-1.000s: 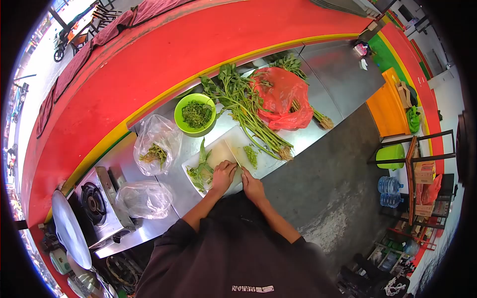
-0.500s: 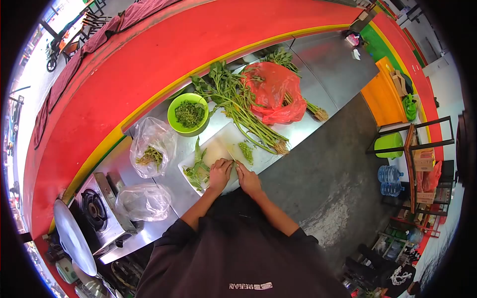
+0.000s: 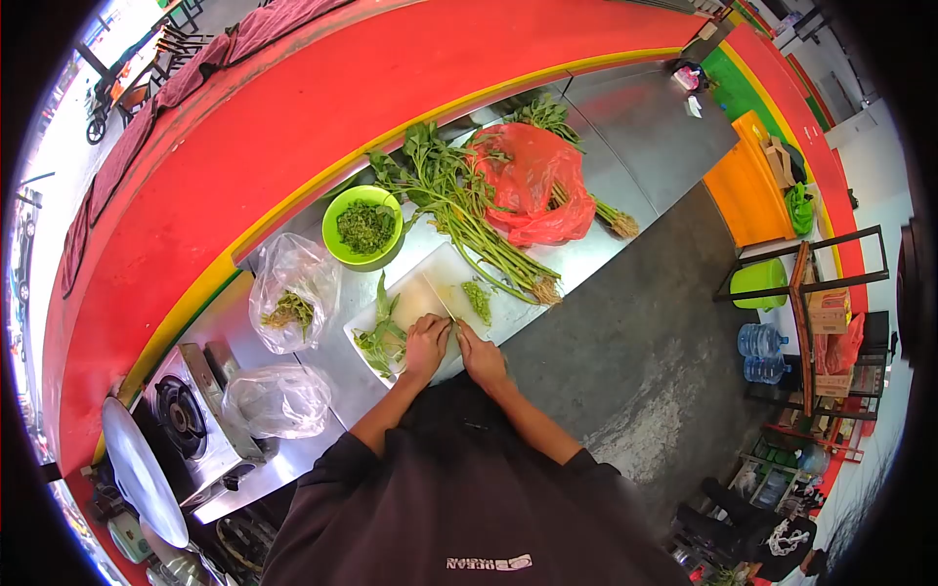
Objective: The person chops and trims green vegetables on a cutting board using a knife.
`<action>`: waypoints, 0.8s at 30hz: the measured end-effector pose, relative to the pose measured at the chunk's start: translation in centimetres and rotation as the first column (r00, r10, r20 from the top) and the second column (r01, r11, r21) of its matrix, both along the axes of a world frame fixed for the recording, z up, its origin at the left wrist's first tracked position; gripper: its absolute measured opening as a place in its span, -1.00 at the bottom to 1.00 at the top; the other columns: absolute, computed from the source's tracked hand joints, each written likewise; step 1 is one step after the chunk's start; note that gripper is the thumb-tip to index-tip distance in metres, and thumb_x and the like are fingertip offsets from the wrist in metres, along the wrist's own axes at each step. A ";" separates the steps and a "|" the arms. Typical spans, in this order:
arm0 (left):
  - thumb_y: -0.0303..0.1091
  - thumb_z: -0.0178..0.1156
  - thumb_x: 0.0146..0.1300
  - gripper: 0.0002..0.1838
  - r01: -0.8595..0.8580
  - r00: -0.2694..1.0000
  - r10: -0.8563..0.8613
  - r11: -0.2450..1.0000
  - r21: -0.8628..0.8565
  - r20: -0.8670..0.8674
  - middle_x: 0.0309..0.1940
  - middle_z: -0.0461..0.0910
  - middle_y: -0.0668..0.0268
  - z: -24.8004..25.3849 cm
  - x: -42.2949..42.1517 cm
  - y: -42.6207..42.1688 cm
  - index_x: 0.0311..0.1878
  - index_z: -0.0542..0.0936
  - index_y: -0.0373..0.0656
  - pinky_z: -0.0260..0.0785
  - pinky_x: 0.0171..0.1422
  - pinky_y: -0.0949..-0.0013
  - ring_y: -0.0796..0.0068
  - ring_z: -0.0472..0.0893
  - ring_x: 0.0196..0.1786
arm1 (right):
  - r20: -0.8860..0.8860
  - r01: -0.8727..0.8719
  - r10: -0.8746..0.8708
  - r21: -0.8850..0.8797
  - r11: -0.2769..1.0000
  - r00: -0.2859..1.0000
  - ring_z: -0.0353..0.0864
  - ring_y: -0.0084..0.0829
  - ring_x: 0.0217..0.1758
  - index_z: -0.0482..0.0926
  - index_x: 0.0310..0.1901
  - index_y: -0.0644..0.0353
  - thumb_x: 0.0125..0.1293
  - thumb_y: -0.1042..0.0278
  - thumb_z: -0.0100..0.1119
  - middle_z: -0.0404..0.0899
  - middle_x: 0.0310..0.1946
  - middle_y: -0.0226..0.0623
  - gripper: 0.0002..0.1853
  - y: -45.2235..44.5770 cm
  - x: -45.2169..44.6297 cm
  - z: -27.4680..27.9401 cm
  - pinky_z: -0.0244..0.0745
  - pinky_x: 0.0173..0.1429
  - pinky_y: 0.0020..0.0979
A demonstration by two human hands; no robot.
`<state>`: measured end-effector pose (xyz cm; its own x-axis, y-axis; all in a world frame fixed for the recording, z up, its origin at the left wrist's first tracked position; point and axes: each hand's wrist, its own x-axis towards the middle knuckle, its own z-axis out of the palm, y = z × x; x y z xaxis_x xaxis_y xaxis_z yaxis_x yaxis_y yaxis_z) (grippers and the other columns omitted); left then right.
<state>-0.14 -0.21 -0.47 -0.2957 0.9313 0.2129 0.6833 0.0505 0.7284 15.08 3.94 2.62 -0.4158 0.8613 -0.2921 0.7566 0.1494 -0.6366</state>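
A white cutting board lies on the steel counter. My right hand is closed around the handle of a knife, whose thin blade points up and left across the board. Close beside the blade, my left hand has its fingers bent and pressed down on the board; what they hold is too small to make out. Leafy green stems lie left of my left hand. Chopped green pieces form a small pile right of the knife.
A green bowl of chopped greens stands beyond the board. Long-stemmed greens and a red plastic bag lie to the right. Clear bags and a gas stove are at left. A large pan lid stands beside the stove.
The whole view has shifted slightly, moving the counter items left in the frame. Both hands stay at the knife and board, with little change in their hold.
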 end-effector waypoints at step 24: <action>-0.30 0.28 0.42 -0.78 0.074 0.981 -0.099 0.987 -0.145 -0.166 0.53 0.48 0.25 -0.6 -0.7 -0.6 0.09 0.70 0.02 -0.02 0.74 -0.14 0.20 0.36 0.63 | -0.248 0.016 -0.036 -0.083 0.996 0.968 0.73 -0.02 -0.27 0.45 0.52 -0.02 0.70 0.08 -0.06 0.69 -0.35 0.05 -0.52 -2.0 4.1 -1.0 0.60 -0.08 -0.08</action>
<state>-0.79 -0.83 -1.09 -0.1828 0.9756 0.1217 0.8042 0.0771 0.5894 19.18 1.93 1.61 -0.4618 0.8509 -0.2504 0.5754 0.0726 -0.8146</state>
